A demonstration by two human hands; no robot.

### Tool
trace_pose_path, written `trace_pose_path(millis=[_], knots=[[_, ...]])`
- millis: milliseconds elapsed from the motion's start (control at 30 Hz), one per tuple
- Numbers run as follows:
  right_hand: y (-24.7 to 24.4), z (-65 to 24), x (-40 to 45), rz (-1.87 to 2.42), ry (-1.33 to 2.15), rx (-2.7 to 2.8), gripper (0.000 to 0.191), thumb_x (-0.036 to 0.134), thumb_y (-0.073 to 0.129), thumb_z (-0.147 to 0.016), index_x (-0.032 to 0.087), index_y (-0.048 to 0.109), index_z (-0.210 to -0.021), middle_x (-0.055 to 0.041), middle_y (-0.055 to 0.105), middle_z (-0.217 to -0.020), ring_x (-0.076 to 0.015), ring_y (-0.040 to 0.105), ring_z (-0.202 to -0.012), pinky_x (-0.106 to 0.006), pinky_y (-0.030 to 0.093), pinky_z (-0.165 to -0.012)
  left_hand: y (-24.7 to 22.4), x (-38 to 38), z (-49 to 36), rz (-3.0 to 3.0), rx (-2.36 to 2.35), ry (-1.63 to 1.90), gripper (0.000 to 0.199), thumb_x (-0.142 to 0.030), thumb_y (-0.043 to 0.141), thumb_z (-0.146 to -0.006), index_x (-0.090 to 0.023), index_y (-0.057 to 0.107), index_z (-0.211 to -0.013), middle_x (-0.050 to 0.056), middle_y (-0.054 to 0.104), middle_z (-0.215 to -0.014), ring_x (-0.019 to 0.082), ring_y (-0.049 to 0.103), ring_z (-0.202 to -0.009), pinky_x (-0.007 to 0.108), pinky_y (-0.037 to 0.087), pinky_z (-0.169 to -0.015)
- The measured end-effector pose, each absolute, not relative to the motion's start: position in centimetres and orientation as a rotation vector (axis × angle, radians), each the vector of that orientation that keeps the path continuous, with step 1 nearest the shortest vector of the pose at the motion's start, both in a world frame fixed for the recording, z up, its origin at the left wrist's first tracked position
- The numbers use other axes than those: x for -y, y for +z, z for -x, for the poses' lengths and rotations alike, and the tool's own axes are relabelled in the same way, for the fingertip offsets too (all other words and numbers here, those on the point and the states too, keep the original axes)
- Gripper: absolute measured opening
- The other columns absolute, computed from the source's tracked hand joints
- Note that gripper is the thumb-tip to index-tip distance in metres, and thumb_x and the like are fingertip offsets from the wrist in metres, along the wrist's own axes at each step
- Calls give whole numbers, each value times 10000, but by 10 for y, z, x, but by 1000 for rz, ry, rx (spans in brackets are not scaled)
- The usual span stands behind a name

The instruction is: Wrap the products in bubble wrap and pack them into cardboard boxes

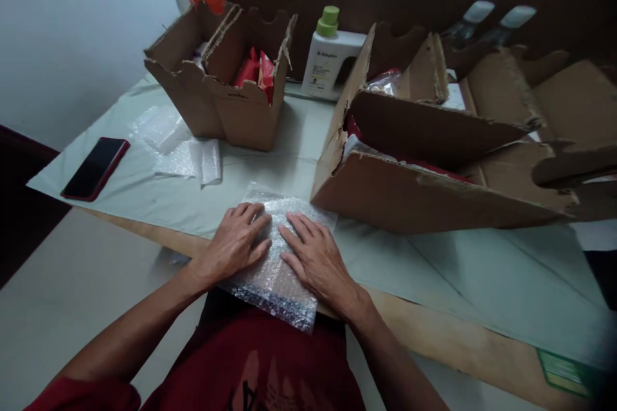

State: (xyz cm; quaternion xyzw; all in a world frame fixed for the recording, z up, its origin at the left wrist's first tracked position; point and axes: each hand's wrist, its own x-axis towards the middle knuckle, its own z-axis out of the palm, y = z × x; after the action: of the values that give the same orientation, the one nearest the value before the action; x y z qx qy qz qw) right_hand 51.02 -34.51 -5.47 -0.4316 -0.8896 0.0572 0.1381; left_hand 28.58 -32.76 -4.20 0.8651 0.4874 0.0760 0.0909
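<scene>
A sheet of clear bubble wrap [274, 270] lies at the front edge of the table, its near end hanging over toward my lap. My left hand [236, 241] rests flat on its left side, fingers stretched out. On the right side of the same sheet lies my right hand [315, 257], palm down with fingers spread. Neither hand grips anything. Whether something lies under or inside the wrap cannot be made out. More pieces of bubble wrap [180, 148] lie loosely behind my left hand.
A phone [95, 169] lies at the left. Cardboard boxes with compartments, one at back left [245, 112] and a larger one at right [434, 199], hold red and clear packets. Between them stands a white bottle with a green cap [325, 64]. Two white-capped bottles [518, 18] stand behind.
</scene>
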Motion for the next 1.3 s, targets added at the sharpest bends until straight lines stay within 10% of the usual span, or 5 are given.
trace_pose_path(millis=[400,733,1000,1300], knots=[[-56,-567,448,1212,186,2544,521,93,547,-908,180,590,-1419,-159,558,-1527,-324,452,-1460,-519,458,-1080,-40,320,-284,-2501,-1463,154,362,-330,667,-897,-185,636,-1228,158,594,-1370,373,543,-1220,534,518,-964],[-56,-537,422,1438,655,1571,180,243,606,-984,211,773,-1040,-48,809,-950,-182,762,-825,-277,611,-736,-15,357,-209,-1784,-984,581,844,-728,597,-883,-302,387,-1580,123,566,-1533,348,514,-1435,528,453,-1166],[-66,-541,390,1673,494,1517,287,411,620,-956,186,767,-1058,-51,789,-868,-171,687,-670,-287,550,-650,-41,338,-255,-1831,-1580,768,389,-322,562,-910,-179,660,-1259,5,705,-795,166,660,-717,282,548,-702],[-71,-560,351,1847,-49,1914,472,533,496,-1017,154,731,-1170,-118,766,-949,-270,660,-872,-419,486,-848,-62,328,-254,-2226,-1845,606,426,-273,616,-880,-212,602,-1302,66,672,-980,255,640,-925,389,533,-857]])
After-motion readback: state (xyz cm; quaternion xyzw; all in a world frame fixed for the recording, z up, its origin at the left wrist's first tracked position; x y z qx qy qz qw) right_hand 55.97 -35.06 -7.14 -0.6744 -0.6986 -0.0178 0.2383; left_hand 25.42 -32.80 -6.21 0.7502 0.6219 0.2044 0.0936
